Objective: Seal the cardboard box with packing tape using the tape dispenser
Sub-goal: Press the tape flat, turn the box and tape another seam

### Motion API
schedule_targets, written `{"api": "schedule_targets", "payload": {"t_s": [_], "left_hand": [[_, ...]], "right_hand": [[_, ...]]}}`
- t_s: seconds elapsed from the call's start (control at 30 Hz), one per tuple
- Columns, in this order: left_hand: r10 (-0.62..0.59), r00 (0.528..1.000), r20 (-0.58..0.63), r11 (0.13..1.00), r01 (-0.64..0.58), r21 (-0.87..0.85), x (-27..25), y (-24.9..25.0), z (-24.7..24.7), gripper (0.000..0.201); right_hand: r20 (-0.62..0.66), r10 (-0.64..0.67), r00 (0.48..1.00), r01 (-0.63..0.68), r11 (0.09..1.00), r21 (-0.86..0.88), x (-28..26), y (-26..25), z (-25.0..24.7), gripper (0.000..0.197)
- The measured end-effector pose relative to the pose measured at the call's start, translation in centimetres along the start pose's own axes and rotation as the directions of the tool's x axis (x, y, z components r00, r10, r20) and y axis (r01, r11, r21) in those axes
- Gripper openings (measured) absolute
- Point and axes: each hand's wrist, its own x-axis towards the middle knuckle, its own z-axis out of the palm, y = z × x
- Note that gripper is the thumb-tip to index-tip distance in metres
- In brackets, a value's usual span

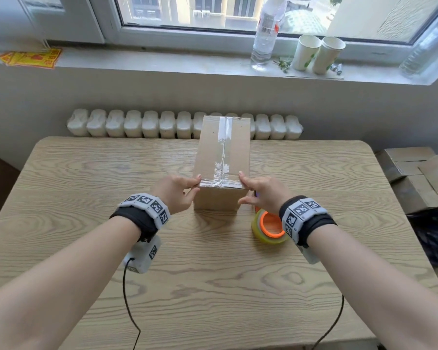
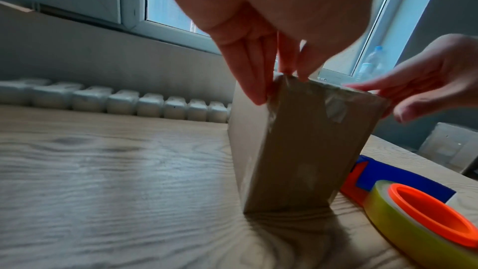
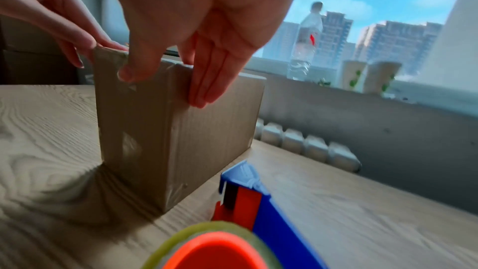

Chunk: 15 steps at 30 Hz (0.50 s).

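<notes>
Box (image 1: pixel 223 157) taped; both hands press near edge, fingers straight; wrist cams show dispenser (image 3: pixel 271 218).

from the head we are looking down and forward over the table (image 1: pixel 86 248) toward the window. each wrist camera is sitting low and close, facing the cardboard box (image 2: pixel 297 140) at frame centre from its own side. all three views are sharing the box and the tape dispenser (image 3: pixel 258 201) beside it.
</notes>
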Motion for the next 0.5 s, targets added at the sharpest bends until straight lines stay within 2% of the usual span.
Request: {"api": "schedule_targets", "payload": {"t_s": [0.1, 0.2, 0.33, 0.43, 0.5], "left_hand": [[0.009, 0.992, 0.123, 0.995, 0.003, -0.099, 0.3, -0.9, -0.7, 0.044], [0.051, 0.984, 0.17, 0.998, -0.043, -0.052, 1.3, -1.5, -1.1, 0.043], [0.034, 0.989, 0.141, 0.999, -0.032, -0.017, 2.2, -1.6, -0.9, 0.035], [0.014, 0.999, 0.047, 0.999, -0.012, -0.038, 1.9, -1.6, 0.0, 0.031], [0.001, 1.0, 0.001, 0.999, -0.001, -0.035, 1.6, -1.4, 0.3, 0.031]], "right_hand": [[0.115, -0.034, 0.993, 0.037, 0.999, -0.027, 0.2, 0.1, -1.1, 0.081], [0.175, -0.042, 0.984, 0.055, 0.996, -0.072, 0.9, 0.1, -2.0, 0.073], [0.082, -0.044, 0.996, 0.054, 0.992, -0.118, 1.3, -0.2, -1.6, 0.057], [-0.059, 0.008, 0.998, -0.016, 0.99, -0.139, 1.2, -0.6, -0.6, 0.046], [-0.091, 0.061, 0.994, -0.076, 0.982, -0.172, 0.7, -0.9, -0.3, 0.045]]}}
